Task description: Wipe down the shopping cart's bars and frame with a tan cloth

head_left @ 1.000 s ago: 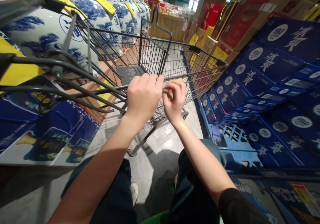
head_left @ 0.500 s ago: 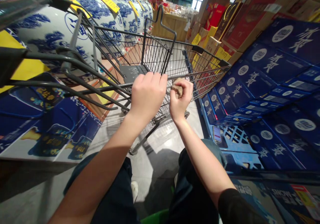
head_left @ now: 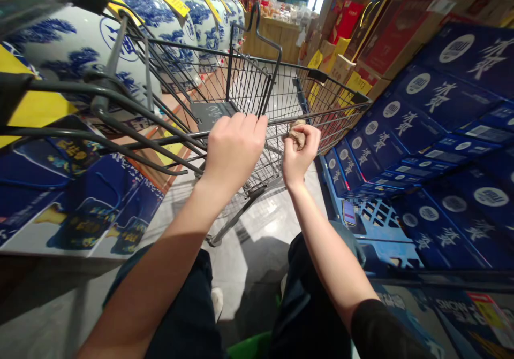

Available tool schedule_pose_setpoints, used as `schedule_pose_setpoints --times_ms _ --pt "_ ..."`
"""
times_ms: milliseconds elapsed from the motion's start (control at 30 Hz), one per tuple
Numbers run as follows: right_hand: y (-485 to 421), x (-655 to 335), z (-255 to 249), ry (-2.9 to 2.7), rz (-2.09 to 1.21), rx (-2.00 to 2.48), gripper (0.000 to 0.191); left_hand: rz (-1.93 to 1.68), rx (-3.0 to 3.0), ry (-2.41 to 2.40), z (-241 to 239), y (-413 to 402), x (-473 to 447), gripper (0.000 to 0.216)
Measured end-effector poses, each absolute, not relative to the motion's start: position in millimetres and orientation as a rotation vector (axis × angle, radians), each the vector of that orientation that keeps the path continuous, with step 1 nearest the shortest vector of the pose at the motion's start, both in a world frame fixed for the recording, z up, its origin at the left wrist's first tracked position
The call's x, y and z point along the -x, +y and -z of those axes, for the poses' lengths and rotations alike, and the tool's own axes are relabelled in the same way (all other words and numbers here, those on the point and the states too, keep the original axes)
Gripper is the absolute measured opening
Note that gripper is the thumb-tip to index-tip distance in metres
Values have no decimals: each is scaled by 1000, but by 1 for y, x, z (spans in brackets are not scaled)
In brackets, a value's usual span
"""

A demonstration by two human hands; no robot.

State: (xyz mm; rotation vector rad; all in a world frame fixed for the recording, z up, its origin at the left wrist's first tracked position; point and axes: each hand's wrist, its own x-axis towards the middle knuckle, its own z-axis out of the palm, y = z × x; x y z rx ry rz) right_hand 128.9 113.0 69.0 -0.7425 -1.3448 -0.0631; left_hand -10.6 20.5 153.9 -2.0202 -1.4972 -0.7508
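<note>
Sliding farther right along the top rail (head_left: 279,120) of the shopping cart (head_left: 317,76) since the earlier frame with the right hand (head_left: 301,153), leaving a wider gap from the left hand (head_left: 235,147) and bringing the brown cloth (head_left: 297,137) along! Planted in nearly the same spot with that left hand: wrapped over the rail, knuckles up, holding on (with the fingertips hidden, no telling how tightly).

Curled around the cloth with the right fingers and thumb, clasping the bundle just at the rail. Pressed up against the metal, by the look of it, perhaps even lapped over; too small and crumpled to say for certain.

And now to the key line: running from lower left to upper right across the view with the rail's long axis, straight past both hands. Lying to the right of the left fingers with the cloth, inside the right grasp, so nearer by far to the right hand. No long axis to read in the cloth itself, just a bunched lump.

Out to the right, stacked high with blue boxes (head_left: 429,99), and below, with a phone (head_left: 349,213) lying on a light-blue pallet (head_left: 381,233). Beyond the cart on the left, lined up with blue-and-white jars (head_left: 86,54).
</note>
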Motion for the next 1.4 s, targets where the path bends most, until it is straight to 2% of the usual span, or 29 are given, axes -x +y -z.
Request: schedule_pose_setpoints --times_ms 200,433,567,700,933,1133,1400 --pt "91 -110 -70 -1658 14 554 19 789 2003 -1495 -151 24 15 37" --pt "131 -145 -73 -1238 -12 812 19 757 2041 -1546 -154 20 9 36" --pt "105 -120 -69 -1359 58 747 19 824 2026 -1506 -151 21 8 37" --pt "97 -113 -66 -1556 -4 636 21 829 2004 -1528 -150 24 13 36" --pt "141 -153 -65 -1164 -92 914 20 817 2020 -1490 -151 24 18 39" --pt "92 -102 -71 -1598 -24 603 19 772 1992 -1422 -148 22 19 39" --pt "119 -132 -73 -1471 37 621 21 791 2112 -1376 -183 -13 30 43"
